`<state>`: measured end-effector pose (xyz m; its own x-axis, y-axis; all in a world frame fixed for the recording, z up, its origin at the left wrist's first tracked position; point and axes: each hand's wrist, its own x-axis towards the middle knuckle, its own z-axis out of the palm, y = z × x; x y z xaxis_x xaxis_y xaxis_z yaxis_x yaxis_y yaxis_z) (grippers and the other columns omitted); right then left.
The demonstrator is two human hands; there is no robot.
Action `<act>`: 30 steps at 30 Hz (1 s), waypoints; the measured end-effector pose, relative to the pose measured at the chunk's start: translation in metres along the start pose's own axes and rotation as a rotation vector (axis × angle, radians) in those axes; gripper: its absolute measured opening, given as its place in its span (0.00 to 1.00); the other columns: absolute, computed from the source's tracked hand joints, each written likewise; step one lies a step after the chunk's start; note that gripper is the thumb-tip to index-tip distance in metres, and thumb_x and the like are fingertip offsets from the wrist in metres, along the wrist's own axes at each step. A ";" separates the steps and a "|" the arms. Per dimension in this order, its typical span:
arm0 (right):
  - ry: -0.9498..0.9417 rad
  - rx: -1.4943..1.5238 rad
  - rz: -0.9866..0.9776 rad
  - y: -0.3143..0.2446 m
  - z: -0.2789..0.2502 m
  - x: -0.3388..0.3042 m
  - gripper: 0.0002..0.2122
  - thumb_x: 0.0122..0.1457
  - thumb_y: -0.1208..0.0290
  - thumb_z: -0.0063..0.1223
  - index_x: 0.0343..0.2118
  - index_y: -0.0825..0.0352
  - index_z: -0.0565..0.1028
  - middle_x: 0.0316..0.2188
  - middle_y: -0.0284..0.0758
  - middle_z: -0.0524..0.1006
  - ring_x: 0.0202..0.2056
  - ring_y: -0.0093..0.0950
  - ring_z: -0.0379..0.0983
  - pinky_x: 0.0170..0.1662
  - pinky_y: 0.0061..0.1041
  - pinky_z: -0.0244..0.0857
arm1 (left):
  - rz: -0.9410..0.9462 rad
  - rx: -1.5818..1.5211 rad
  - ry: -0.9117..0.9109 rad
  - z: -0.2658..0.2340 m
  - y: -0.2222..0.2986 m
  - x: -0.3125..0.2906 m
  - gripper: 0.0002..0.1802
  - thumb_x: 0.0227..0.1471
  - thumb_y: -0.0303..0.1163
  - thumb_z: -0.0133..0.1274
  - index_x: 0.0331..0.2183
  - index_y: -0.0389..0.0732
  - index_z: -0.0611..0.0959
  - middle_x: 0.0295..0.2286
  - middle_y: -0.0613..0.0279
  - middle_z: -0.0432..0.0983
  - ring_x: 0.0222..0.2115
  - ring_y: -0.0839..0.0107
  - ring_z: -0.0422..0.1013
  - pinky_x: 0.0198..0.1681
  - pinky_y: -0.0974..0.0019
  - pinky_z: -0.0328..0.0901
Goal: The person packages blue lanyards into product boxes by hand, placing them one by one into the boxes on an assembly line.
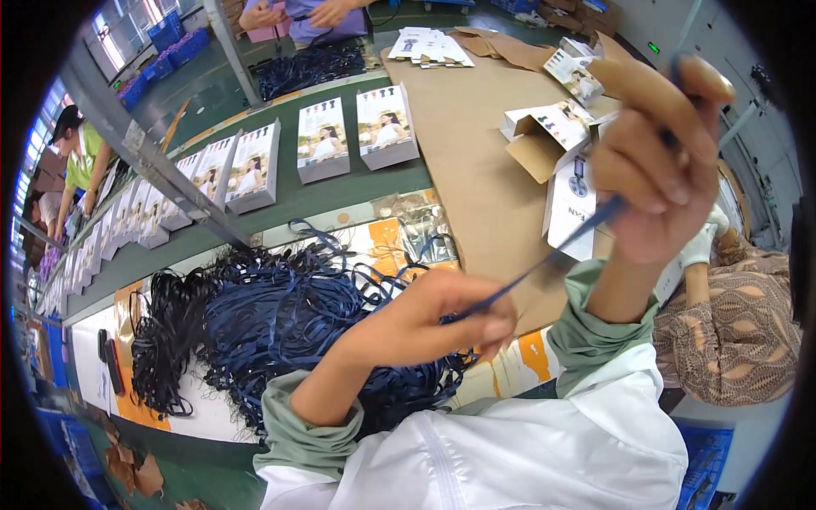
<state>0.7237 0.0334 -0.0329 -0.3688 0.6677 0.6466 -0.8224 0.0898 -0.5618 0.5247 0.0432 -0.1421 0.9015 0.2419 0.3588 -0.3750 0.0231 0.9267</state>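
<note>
A thin dark blue lanyard cord point(557, 252) stretches tight on a slant between my two hands. My left hand point(425, 319) pinches its lower end, just above the pile. Raised at the upper right, my right hand point(654, 161) has its fingers curled round the other end, blurred a little. Below and left of my left hand lies a tangled heap of dark blue lanyards point(272, 319). Black lanyards point(166, 340) lie heaped against its left side. Behind my right hand, a white printed carton point(571, 208) lies with its brown inner flap showing.
Printed boxes point(323, 140) stand in a row along the green conveyor point(289, 204). Brown cardboard point(467, 170) covers the table ahead, with flat cartons point(429, 47) at its far end. A metal post point(170, 178) rises at left. Co-workers stand at far left, the far side and right.
</note>
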 end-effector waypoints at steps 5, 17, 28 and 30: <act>0.283 -0.605 -0.082 -0.009 -0.042 -0.070 0.28 0.60 0.45 0.29 0.41 0.70 0.70 0.20 0.25 0.61 0.16 0.12 0.49 0.18 0.13 0.47 | -0.159 -0.073 0.338 -0.001 0.042 -0.022 0.22 0.55 0.30 0.43 0.50 0.31 0.62 0.19 0.62 0.70 0.16 0.83 0.63 0.18 0.81 0.58; 0.005 -0.661 0.373 0.083 -0.040 -0.105 0.12 0.53 0.64 0.54 0.29 0.70 0.72 0.26 0.32 0.69 0.27 0.19 0.66 0.28 0.19 0.60 | 0.206 0.200 0.678 -0.025 0.051 0.070 0.19 0.57 0.30 0.40 0.48 0.29 0.65 0.17 0.67 0.66 0.14 0.85 0.57 0.16 0.83 0.52; 0.812 -0.064 -0.243 -0.015 -0.061 -0.187 0.17 0.63 0.57 0.32 0.20 0.60 0.62 0.22 0.27 0.63 0.20 0.19 0.60 0.31 0.21 0.60 | -0.430 -0.043 0.177 0.022 -0.119 0.104 0.17 0.51 0.25 0.48 0.45 0.37 0.69 0.31 0.58 0.72 0.31 0.72 0.71 0.35 0.71 0.67; 0.848 -0.035 -0.205 -0.027 -0.058 -0.204 0.16 0.63 0.57 0.33 0.21 0.59 0.61 0.17 0.24 0.58 0.15 0.14 0.50 0.21 0.15 0.52 | -0.026 0.886 0.234 0.029 -0.135 0.126 0.27 0.43 0.25 0.55 0.47 0.40 0.68 0.40 0.53 0.69 0.41 0.61 0.67 0.44 0.62 0.64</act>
<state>0.8460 -0.0619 -0.1796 0.2436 0.9593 0.1426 -0.8183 0.2822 -0.5008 0.6954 0.0426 -0.2186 0.8041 0.4445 0.3948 0.0345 -0.6979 0.7154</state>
